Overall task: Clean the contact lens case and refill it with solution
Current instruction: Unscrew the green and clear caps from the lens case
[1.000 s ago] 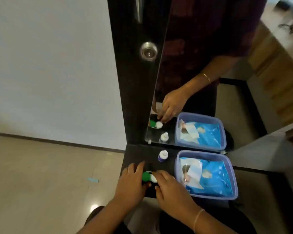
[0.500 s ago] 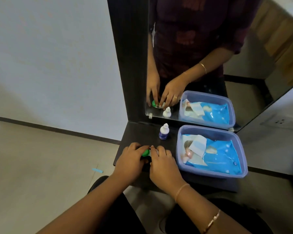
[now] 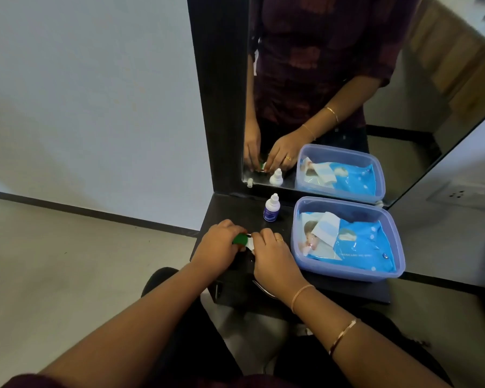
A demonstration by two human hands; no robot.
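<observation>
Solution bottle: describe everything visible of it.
The solution bottle is small and plastic-looking: white body, dark blue label, pointed white cap on. It stands upright on the dark shelf, left of the blue tub and apart from it; nothing else touches it. The mirror behind shows its reflection.

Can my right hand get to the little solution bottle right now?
Probably yes: the bottle stands upright just beyond the right hand, nothing between them. But that hand grips the lens case, so it must let go first.
</observation>
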